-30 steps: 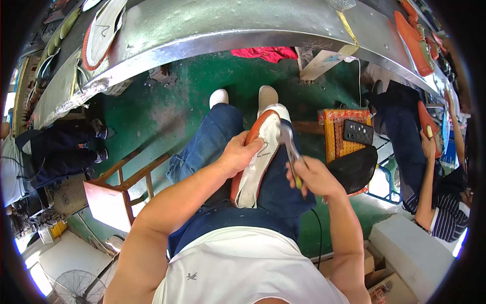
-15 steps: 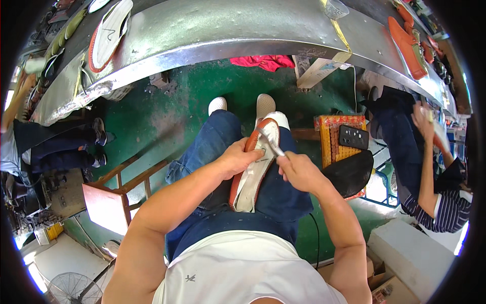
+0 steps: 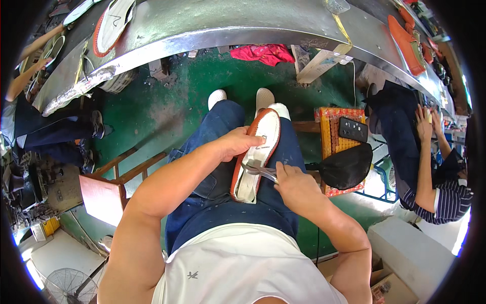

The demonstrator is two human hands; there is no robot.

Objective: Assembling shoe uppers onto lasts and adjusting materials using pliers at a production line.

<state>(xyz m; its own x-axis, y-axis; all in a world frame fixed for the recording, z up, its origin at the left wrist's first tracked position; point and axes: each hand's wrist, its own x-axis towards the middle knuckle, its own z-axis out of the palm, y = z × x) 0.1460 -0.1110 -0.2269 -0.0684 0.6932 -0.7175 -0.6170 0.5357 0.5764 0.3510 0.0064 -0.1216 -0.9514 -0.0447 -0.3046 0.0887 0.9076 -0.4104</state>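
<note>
A shoe (image 3: pixel 268 133) with a reddish-brown edge and a pale underside lies across my lap, its bottom facing up and its toe pointing away. My left hand (image 3: pixel 235 144) is closed round its left side, with the thumb pressed on the white sole. In my right hand (image 3: pixel 297 186) is a pair of metal pincers (image 3: pixel 264 171), gripped by the handles. Their jaws rest at the near half of the shoe, over the sole between middle and heel. Whether the jaws pinch any material is too small to tell.
A metal workbench (image 3: pixel 202 28) spans the far side, bearing a similar shoe (image 3: pixel 109 30) and orange shoes (image 3: pixel 405 48). At right, a phone (image 3: pixel 353 129) and a black pad (image 3: pixel 347 166) lie on a beaded seat (image 3: pixel 330 147). A wooden stool (image 3: pixel 104 195) stands left. Co-workers flank both sides.
My right hand has drawn the tool from near the toe back toward the heel end and turned it sideways. The left hand still holds the shoe.
</note>
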